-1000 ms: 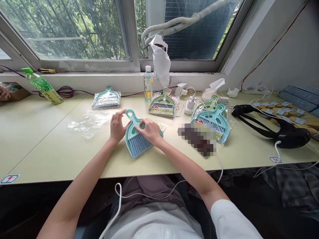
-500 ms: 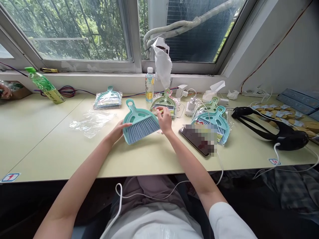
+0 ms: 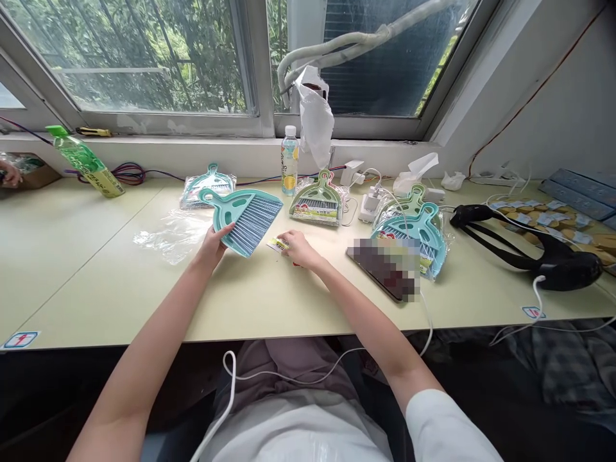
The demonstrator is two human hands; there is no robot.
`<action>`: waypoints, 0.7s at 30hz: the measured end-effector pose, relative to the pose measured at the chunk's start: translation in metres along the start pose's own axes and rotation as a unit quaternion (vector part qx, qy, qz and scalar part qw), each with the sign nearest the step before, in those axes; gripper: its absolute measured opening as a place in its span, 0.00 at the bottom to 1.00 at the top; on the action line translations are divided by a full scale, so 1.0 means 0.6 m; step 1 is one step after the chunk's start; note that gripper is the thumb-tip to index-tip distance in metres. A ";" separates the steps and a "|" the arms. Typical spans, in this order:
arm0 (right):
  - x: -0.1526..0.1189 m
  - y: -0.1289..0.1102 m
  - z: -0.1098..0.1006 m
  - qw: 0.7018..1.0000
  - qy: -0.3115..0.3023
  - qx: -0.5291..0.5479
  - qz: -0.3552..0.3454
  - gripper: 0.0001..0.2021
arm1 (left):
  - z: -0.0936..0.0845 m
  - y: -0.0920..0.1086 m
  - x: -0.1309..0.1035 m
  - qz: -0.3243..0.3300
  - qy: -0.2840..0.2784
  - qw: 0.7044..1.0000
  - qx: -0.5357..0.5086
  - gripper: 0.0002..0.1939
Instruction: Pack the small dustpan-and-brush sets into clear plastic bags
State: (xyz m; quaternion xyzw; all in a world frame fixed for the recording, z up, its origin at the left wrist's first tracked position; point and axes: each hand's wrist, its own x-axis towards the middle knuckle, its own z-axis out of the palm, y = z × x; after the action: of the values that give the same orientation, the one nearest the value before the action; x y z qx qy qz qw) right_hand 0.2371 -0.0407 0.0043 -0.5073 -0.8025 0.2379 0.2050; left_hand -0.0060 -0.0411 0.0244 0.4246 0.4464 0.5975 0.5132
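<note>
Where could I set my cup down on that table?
Bare table shows left of the clear wrapper, and near the front edge between the left forearm and right forearm. The right side is crowded: phone, bagged dustpan sets, black strapped device.

One held dustpan (image 3: pixel 224 200), one held brush (image 3: pixel 255 226), two bottles (image 3: pixel 289 165), one phone (image 3: pixel 382 273)
</note>
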 end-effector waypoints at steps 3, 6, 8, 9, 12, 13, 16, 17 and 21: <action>0.000 0.001 -0.008 0.998 0.005 0.045 0.040 0.29 | 0.003 0.002 -0.002 -0.015 0.009 1.000 0.017 0.21; -0.002 0.002 -0.017 0.998 0.001 -0.005 0.060 0.25 | 0.006 0.003 -0.003 -0.022 0.016 0.999 0.034 0.22; -0.002 0.003 -0.023 0.998 -0.004 -0.043 0.055 0.21 | 0.006 0.002 -0.003 -0.021 0.012 0.999 0.043 0.22; -0.002 0.004 -0.025 0.998 -0.010 -0.048 0.043 0.18 | 0.006 0.002 -0.003 -0.022 0.010 0.999 0.047 0.22; -0.002 0.005 -0.027 0.999 -0.035 -0.016 -0.008 0.19 | 0.004 -0.001 -0.002 -0.027 -0.005 0.998 0.056 0.24; -0.002 0.005 -0.027 0.999 -0.037 0.000 -0.015 0.22 | 0.004 -0.001 -0.003 -0.028 -0.011 0.998 0.058 0.24; -0.008 0.002 -0.026 0.998 -0.028 0.049 0.000 0.33 | 0.006 -0.001 -0.006 -0.030 -0.021 0.997 0.064 0.26; -0.011 -0.001 -0.028 0.997 -0.037 0.065 0.007 0.36 | 0.007 0.000 -0.007 -0.030 -0.020 0.997 0.064 0.27; -0.019 -0.016 -0.041 0.987 -0.095 0.131 0.014 0.32 | 0.011 0.004 -0.012 -0.032 -0.015 0.997 0.071 0.30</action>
State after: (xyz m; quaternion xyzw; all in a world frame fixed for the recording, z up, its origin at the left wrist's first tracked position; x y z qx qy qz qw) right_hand 0.2491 -0.0504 0.0288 -0.4623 -0.7730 0.3911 0.1892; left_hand 0.0007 -0.0478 0.0278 0.4540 0.4936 0.5412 0.5072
